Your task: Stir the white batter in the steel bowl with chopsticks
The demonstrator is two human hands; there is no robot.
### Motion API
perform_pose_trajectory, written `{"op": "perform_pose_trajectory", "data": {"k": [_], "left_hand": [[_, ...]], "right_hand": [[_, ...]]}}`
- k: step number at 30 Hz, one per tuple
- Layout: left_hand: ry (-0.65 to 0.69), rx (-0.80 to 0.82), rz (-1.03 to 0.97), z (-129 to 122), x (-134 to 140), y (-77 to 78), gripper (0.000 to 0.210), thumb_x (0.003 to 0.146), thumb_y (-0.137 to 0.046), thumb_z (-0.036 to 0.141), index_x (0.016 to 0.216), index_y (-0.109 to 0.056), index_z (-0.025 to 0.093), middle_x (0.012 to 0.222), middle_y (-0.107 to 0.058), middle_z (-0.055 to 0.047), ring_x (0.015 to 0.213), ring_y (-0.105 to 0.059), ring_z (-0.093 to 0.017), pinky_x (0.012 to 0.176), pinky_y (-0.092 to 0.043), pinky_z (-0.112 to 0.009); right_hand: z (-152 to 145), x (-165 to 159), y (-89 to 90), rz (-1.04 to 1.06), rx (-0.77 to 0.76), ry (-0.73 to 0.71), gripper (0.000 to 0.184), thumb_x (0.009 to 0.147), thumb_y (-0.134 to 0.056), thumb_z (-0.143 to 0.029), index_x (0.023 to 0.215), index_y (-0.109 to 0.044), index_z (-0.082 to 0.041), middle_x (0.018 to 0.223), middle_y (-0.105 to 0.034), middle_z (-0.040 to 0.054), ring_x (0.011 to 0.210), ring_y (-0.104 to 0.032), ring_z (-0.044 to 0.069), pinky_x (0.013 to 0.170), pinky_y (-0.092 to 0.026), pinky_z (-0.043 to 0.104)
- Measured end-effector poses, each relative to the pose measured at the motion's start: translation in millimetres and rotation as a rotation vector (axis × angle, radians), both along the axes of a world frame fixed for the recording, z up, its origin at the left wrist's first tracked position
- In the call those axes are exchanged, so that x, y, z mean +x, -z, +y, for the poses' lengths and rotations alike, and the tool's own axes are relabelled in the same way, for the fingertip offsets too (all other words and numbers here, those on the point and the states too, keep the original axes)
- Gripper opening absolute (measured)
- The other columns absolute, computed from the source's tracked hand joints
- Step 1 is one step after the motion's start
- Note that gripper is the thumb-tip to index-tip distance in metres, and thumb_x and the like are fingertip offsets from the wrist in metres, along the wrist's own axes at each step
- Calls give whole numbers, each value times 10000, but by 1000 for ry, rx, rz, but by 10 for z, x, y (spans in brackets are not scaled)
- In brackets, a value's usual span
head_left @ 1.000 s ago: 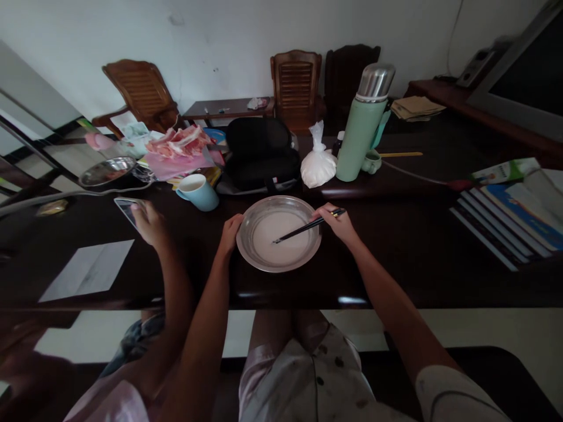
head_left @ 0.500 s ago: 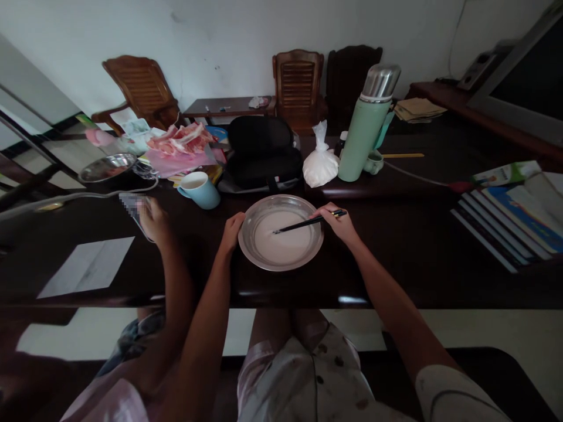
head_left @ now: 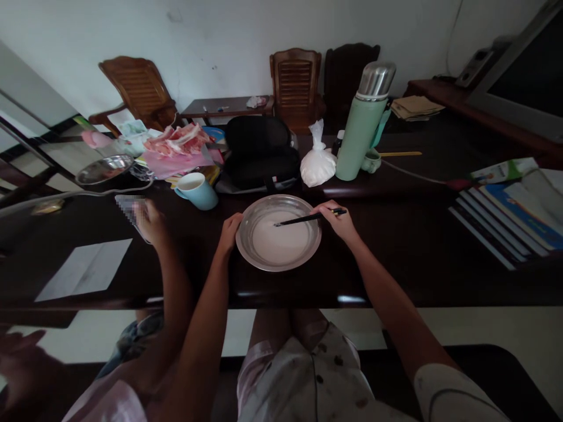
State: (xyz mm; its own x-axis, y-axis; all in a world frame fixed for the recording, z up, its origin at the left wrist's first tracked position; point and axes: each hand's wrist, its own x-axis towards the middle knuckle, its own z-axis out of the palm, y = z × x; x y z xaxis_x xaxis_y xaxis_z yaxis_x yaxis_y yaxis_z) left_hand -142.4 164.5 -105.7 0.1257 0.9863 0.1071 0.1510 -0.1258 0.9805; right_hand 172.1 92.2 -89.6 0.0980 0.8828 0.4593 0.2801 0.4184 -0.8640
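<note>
A round metal bowl (head_left: 247, 249) of pale, milky liquid (head_left: 281, 240) stands near the table's front edge. My left hand (head_left: 229, 231) grips its left rim. In my right hand (head_left: 338, 218), at the bowl's right rim, are dark chopsticks (head_left: 301, 220), closed around by the fingers. Their tips dip into the liquid near the middle. Behind the bowl to the right sits a tied plastic bag of white powder (head_left: 318, 166). A light blue mug (head_left: 203, 193) stands behind my left hand.
On my left, another person's hand (head_left: 152, 221) holds a phone (head_left: 132, 210) above the table (head_left: 409, 258). A tall green thermos (head_left: 360, 138), black case (head_left: 259, 155), raw meat (head_left: 178, 140), paper sheet (head_left: 83, 269) and stacked books (head_left: 505, 223) lie around.
The chopstick tips have moved slightly up and to the right within the liquid. Both my hands keep their holds. At lower left, the other person's other hand has come into clearer view.
</note>
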Motion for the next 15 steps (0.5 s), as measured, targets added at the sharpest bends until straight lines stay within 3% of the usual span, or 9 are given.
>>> {"op": "perform_pose_trajectory", "data": {"k": [5, 11, 15], "left_hand": [[1, -2, -11, 7, -3, 9, 340, 795, -534, 369, 566, -401, 157, 587, -344, 17, 576, -304, -97, 520, -284, -210], [7, 19, 0, 11, -3, 6, 366, 784, -551, 407, 563, -396, 160, 589, -334, 15, 577, -301, -99, 520, -293, -209], [16, 21, 0, 13, -2, 1, 368, 779, -558, 416, 565, -403, 160, 587, -336, 15, 570, -301, -98, 514, -294, -210]], "right_hand": [[-6, 46, -21, 114, -64, -4, 390, 872, -556, -550, 713, -696, -222, 685, -714, 20, 681, -669, 187, 718, -525, 337], [5, -14, 19, -20, -10, -69, 345, 884, -553, -521, 802, -738, -242, 830, -749, 35, 850, -673, 210, 821, -511, 362], [7, 45, 4, 114, -43, -6, 328, 877, -571, -512, 785, -711, -229, 750, -735, 26, 743, -684, 198, 762, -522, 351]]}}
